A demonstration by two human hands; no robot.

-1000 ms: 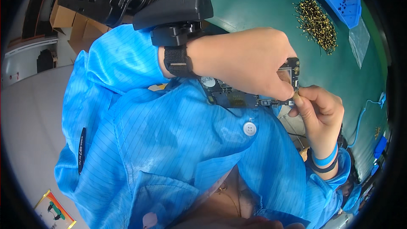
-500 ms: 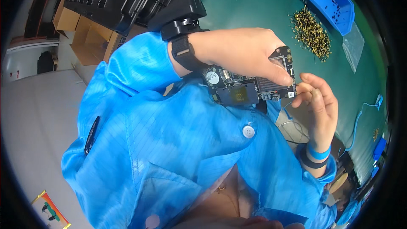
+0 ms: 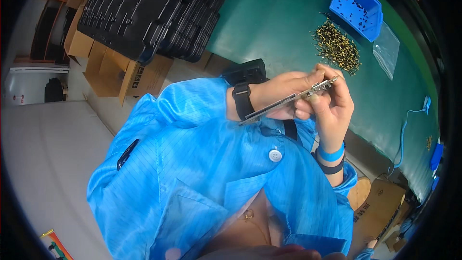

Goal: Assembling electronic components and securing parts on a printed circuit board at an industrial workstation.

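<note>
A populated circuit board (image 3: 272,109) is seen nearly edge-on in front of my chest, slanting up to the right. My left hand (image 3: 281,89) is closed on it from the far side, with fingers bent around its upper end. My right hand (image 3: 335,108) is closed at that same end, thumb and forefinger pinching about the board's tip. Whether a small part sits between those fingertips is hidden. Just beyond the hands, a pile of small black and gold pieces (image 3: 336,47) lies on the green table (image 3: 269,14).
A blue bin (image 3: 357,7) holding scattered small dark pieces stands behind the pile, beside a clear plastic bag (image 3: 386,50). Stacked black trays (image 3: 144,12) rise at the upper left, near open cardboard boxes (image 3: 108,70). A blue coiled cord (image 3: 405,130) lies on the right.
The board has turned from face-up to nearly edge-on. My right hand has moved left and up onto the board's end, and my left wrist has shifted right and down.
</note>
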